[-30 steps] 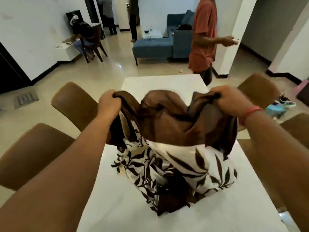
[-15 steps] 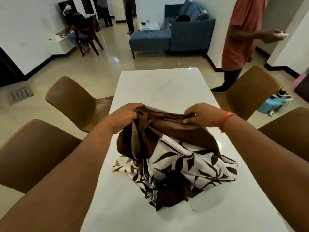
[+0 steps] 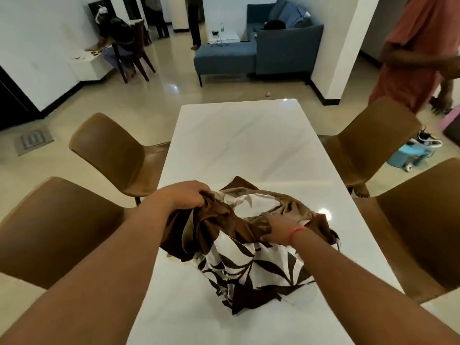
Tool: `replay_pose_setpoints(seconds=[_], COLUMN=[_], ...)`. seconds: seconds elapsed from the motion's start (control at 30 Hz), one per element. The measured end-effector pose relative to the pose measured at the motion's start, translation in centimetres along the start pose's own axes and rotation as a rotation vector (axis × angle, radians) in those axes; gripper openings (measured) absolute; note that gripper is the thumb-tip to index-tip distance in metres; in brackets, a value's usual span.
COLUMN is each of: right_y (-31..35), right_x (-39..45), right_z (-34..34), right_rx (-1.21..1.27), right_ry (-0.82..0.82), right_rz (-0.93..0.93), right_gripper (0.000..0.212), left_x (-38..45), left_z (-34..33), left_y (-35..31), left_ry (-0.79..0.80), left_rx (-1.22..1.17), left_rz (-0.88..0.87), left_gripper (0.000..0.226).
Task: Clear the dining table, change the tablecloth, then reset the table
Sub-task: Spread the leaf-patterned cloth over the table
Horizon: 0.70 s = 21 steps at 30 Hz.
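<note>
Bunched in a heap at the lower centre of the frame, on the near end of the white surface: the tablecloth, brown on one face, white with a dark leaf print on the other. Left hand curled tight round a brown fold at the heap's upper left edge. Right hand laid on the brown cloth at centre right, fingers fairly straight, pressing or feeling for an edge; hard to tell whether pinching anything. Probably the spreading stage of the change, with the far half of the surface bare. To do it well: find two true corners or one hem rather than random folds, lift apart until the cloth hangs free, then cast away toward the upper part of the frame and draw back evenly. Worth checking which face goes up first. Brown chairs close on both sides, so likely snags for a trailing edge.
</note>
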State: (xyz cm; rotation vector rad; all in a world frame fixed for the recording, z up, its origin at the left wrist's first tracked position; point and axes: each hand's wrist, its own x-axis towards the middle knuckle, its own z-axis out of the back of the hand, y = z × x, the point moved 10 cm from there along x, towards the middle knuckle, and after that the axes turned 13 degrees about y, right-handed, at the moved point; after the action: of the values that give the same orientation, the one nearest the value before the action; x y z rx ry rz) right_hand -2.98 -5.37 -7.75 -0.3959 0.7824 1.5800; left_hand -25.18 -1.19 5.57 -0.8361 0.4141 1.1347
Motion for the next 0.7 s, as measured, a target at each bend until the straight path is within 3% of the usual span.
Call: replay_pose_setpoints(seconds=[0.13, 0.2, 0.3, 0.33, 0.4, 0.47, 0.5, 0.57, 0.63, 0.7], right_y=[0.6, 0.8, 3.5, 4.8, 6.8, 7.1, 6.9, 6.7, 6.6, 5.5], right_x=[0.8, 0.1, -3.2, -4.7, -7.0, -8.1, -8.3, -7.9, -7.8, -7.6], right_z=[-0.6, 1.7, 5.9, 7.0, 8.7, 9.5, 9.6, 9.0, 8.7, 10.1], right_rx=[0.056, 0.11, 0.319, 0.417, 0.526, 0.604, 0.628, 0.605, 0.51, 0.415], right_ry=[-0.212, -0.386, -0.643, -0.693, -0.76, -0.744, -0.678, -0.475, -0.364, -0.479], right_rz=[-0.016, -0.008, 0.2, 0.279, 0.416, 0.504, 0.53, 0.534, 0.501, 0.426], right_gripper=[0.034, 0.03, 0.03, 0.027, 0.021, 0.015, 0.011, 0.025, 0.03, 0.015], left_x=[0.8, 1.2, 1.6, 1.7, 2.4, 2.3, 1.8, 0.9, 0.1, -1.2], left_z=[-1.9, -2.1, -2.7, -3.0, -3.1, -1.9, -1.1, -0.3, -0.1, 0.9], left_y=[0.7, -0.5, -4.9, -6.3, -7.9, -8.0, -8.1, -8.3, -9.3, -11.1], left_ry=[0.143, 0.118, -0.037, -0.082, -0.175, -0.264, -0.294, -0.254, -0.164, -0.178], left_rx=[0.256, 0.238, 0.038, -0.016, -0.04, -0.087, -0.124, -0.163, -0.188, -0.231], left_rz=[0.197, 0.155, -0.107, -0.182, -0.26, -0.236, -0.24, -0.278, -0.337, -0.405], left_gripper=[0.077, 0.088, 0.087, 0.078, 0.038, 0.012, 0.021, 0.032, 0.019, 0.01])
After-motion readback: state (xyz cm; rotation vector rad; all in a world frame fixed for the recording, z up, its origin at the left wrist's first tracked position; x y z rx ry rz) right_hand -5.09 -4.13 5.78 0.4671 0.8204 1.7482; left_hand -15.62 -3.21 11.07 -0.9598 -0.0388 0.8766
